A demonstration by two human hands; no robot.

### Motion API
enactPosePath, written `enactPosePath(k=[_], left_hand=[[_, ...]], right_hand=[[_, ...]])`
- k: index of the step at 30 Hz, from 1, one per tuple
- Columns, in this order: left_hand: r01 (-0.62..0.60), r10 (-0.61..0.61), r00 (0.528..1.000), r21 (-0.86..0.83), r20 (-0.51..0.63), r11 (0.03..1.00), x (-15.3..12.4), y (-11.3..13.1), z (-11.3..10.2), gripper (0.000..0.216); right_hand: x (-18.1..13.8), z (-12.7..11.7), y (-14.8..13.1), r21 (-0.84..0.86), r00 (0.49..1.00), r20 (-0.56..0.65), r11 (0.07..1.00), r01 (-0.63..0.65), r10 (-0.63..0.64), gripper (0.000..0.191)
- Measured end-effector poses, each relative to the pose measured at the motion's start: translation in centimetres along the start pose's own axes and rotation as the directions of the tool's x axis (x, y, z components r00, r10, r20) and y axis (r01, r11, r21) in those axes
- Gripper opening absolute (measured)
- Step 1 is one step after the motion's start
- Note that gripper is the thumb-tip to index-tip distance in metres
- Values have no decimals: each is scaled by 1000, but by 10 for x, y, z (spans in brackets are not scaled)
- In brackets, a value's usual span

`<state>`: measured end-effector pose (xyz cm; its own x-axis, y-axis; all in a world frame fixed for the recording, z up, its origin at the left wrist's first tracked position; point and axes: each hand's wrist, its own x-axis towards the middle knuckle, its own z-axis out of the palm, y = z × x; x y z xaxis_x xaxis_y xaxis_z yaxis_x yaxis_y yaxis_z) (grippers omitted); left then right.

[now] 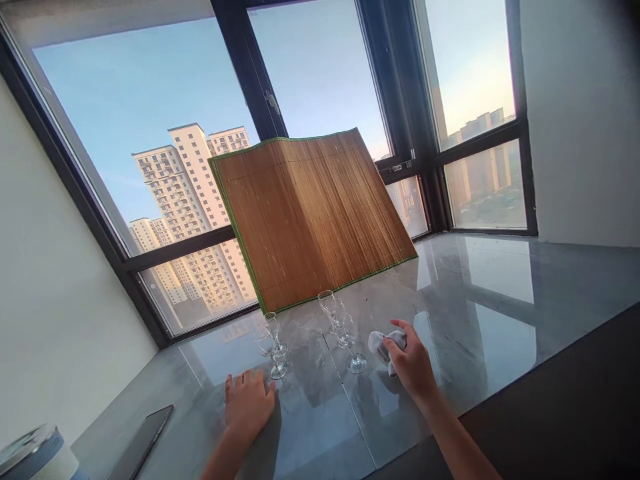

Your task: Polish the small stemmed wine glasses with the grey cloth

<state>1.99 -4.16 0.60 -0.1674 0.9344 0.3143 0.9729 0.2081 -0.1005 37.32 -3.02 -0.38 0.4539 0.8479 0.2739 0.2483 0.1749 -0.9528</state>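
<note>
My right hand (413,363) is closed on a crumpled whitish cloth (379,345), low over the grey tiled sill. My left hand (250,403) has its fingers spread, palm down at the sill, and holds nothing. Just beyond its fingertips stand two clear stemmed glasses; the nearer glass (279,368) has its foot close to my left thumb. Between my hands and farther back, a row of about three more stemmed glasses runs away from me. The nearest glass of that row (357,362) stands left of the cloth. Their clear bowls overlap, so their outlines are hard to separate.
A brown bamboo mat (320,220) with green edging leans upright against the window behind the glasses. At the lower left lie a dark flat phone or tablet (143,443) and a blue-and-white lidded container (40,457). The glossy sill (320,420) ends at a dark front edge on the right.
</note>
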Motion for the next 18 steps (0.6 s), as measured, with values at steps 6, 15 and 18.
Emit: enactPosePath(k=[6,15,18], left_hand=[[-262,315,949,-566,-3,782,-23,64,-17,43],[-335,452,892,-679,-5,653,56,134,8,54],[-296,433,901,-689,29,661,67,144,16,56]], right_hand=[[0,3,-1,-7,1000,-1,1000,4,-4,47],[0,1,1,-19,1000,-13,1000,9,-10,45],[2,2,1,-19,1000,-9,1000,12,-12,45]])
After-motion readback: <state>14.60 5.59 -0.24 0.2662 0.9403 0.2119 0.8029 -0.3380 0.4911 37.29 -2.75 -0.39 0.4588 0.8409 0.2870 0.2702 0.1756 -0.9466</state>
